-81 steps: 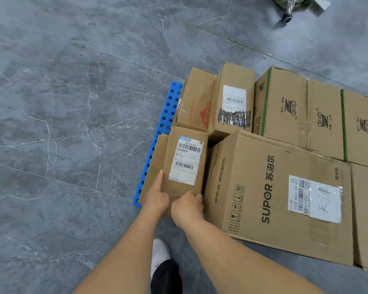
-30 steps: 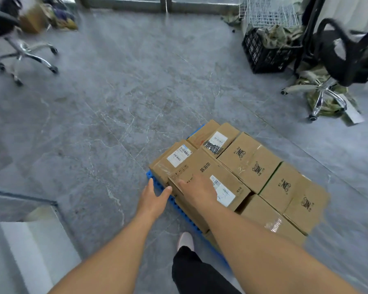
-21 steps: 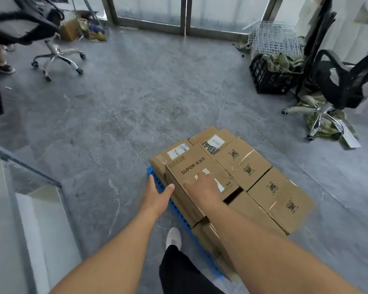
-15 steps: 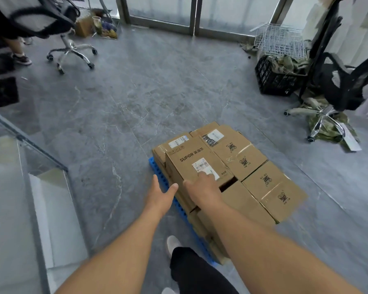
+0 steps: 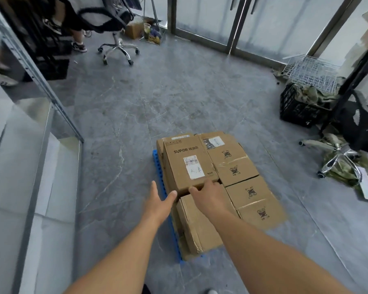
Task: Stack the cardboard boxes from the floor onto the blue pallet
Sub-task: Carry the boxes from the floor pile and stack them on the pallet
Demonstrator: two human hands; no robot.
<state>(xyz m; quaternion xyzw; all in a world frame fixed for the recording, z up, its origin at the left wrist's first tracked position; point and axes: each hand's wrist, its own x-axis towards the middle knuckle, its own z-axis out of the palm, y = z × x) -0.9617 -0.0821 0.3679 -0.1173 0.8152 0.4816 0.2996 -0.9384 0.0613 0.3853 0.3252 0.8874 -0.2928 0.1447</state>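
Observation:
Several cardboard boxes stand packed together on the blue pallet (image 5: 159,177), whose left edge shows beside them. The large SUPOR box (image 5: 187,164) lies on top at the left, with a white label. To its right sit boxes with black logos (image 5: 236,168). A plain box (image 5: 198,225) fills the near corner. My left hand (image 5: 158,203) hovers open, fingers spread, just left of the SUPOR box's near corner. My right hand (image 5: 206,197) rests on that box's near edge, fingers curled over it.
Grey marble floor all around. An office chair (image 5: 117,39) and a person's legs (image 5: 77,37) at the back left. A black crate (image 5: 300,107) with a wire basket and another chair (image 5: 348,141) stand at the right. A glass partition (image 5: 30,102) runs along the left.
My view has risen and pulled back from the stack. My hands left the small labelled box; the right hand slid to the SUPOR box's near edge, the left opened beside it.

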